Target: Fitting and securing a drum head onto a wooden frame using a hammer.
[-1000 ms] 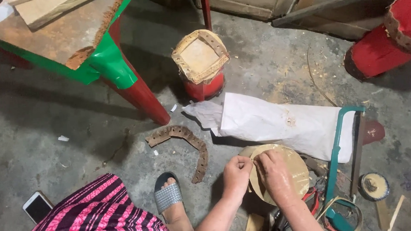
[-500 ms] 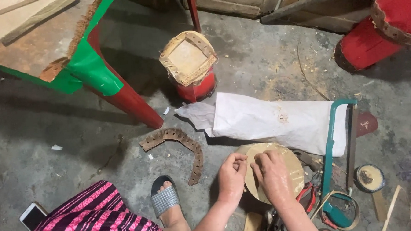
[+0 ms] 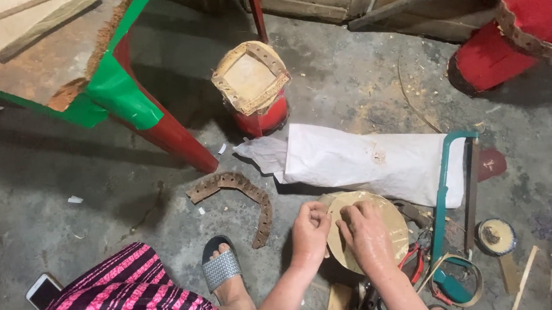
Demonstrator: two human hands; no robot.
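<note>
Both hands low on the concrete floor (image 3: 51, 185): left hand (image 3: 310, 232) curled, fingers pinching the near edge of the round tan disc (image 3: 389, 221); right hand (image 3: 370, 237) spread flat on top, pressing it down. Disc bare and unbound so far, with a curved perforated strip (image 3: 243, 188) unused beside the sandalled foot (image 3: 222, 271), white sack (image 3: 377, 162) and green-framed saw (image 3: 445, 190) untouched just beyond.

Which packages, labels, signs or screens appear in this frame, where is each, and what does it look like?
White paper sack: lying flat on the floor beyond both hands, long, crumpled at its left end.
White-edged smartphone: on the floor at bottom left beside the pink striped garment, partly hidden.
Small round open tin: floor at right, past the teal-framed hacksaw, pale contents.
No signs or labels visible.
</note>
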